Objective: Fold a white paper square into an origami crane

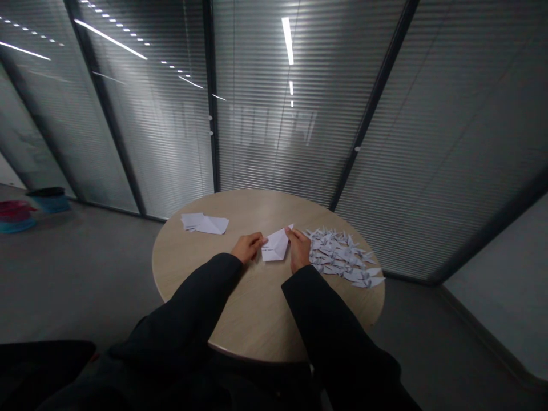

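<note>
A partly folded sheet of white paper (pixel 275 246), with some dark print on its left part, is held between my two hands over the round table. My left hand (pixel 249 247) pinches its left edge between thumb and fingers. At the upper right corner, my right hand (pixel 299 249) grips the paper, thumb on top. A dense group of folded white paper cranes (pixel 338 254) lies just right of my right hand. Off to the left rests a small stack of white paper sheets (pixel 204 223), apart from my left hand.
The round wooden table (pixel 240 311) stands close to a glass partition with blinds (pixel 274 148). On the floor at the far left are a blue tub with a dark rim (pixel 50 201) and a red and blue tub (pixel 16 216). A white wall (pixel 505 308) is at the right.
</note>
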The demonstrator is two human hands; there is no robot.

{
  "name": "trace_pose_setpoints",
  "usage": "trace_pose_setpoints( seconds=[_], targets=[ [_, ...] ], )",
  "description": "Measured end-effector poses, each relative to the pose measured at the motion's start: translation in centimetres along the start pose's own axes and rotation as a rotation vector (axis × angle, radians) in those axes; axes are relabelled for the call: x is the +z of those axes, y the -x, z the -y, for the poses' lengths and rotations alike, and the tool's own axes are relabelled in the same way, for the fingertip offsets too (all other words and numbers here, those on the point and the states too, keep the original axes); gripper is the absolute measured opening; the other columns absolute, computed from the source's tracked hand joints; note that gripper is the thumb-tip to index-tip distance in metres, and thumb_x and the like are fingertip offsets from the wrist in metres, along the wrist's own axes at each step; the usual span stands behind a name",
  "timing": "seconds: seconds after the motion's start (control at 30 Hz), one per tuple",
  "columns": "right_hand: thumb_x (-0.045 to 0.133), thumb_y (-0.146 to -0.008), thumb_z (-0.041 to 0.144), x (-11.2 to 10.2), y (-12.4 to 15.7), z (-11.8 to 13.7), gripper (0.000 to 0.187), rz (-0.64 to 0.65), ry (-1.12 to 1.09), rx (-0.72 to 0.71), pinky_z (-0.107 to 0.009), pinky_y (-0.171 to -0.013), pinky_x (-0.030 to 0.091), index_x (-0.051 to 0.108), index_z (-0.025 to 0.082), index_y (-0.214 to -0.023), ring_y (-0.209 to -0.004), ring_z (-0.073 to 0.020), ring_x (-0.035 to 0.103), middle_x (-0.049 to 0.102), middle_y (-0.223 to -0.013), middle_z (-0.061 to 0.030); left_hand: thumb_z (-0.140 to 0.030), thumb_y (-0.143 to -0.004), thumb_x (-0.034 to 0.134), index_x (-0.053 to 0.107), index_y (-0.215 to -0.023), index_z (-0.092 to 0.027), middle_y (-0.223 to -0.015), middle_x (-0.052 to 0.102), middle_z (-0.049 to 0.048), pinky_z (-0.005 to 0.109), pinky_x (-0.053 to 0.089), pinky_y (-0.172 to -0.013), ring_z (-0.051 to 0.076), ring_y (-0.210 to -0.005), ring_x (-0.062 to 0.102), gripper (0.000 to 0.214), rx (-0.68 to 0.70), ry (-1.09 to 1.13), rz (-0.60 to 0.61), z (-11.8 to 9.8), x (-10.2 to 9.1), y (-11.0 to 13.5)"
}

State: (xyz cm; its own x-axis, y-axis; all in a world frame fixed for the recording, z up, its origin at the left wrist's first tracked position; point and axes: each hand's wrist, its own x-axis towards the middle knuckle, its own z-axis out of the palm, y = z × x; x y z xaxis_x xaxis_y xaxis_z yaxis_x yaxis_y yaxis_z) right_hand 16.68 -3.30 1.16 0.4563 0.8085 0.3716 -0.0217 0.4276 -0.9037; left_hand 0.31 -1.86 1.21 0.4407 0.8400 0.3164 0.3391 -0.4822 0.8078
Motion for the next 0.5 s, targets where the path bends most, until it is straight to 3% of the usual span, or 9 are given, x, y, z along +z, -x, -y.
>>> trace_pose_setpoints(
  seconds=[0.3,0.5],
  targets=[
    [0.064,-0.064,0.048,0.03,0.01,-0.05,0.035,0.010,-0.014,0.008,-0.023,-0.050,0.031,0.052,0.016,-0.057,-0.055,-0.0100,0.038,0.043,-0.055,0.0035,-0.049,-0.082,0.043,0.044,-0.057,-0.019,-0.041,0.038,-0.0056,0.024,0.028,-0.048,0.010,-0.042,0.038,0.039,0.035,-0.078,-0.044,-0.78,-0.07,0.17],
    [0.064,-0.064,0.049,-0.08,-0.20,-0.28,0.036,-0.006,-0.007,0.010,-0.023,-0.049,0.031,0.055,0.015,-0.060,-0.055,-0.0101,0.040,0.045,-0.055,0.0033,-0.052,-0.083,0.042,0.047,-0.060,-0.019,-0.042,0.040,-0.0059,0.024,0.030,-0.047,0.010,-0.040,0.039,0.041,0.021,-0.034,0.007,-0.08,0.02,-0.04]
  ],
)
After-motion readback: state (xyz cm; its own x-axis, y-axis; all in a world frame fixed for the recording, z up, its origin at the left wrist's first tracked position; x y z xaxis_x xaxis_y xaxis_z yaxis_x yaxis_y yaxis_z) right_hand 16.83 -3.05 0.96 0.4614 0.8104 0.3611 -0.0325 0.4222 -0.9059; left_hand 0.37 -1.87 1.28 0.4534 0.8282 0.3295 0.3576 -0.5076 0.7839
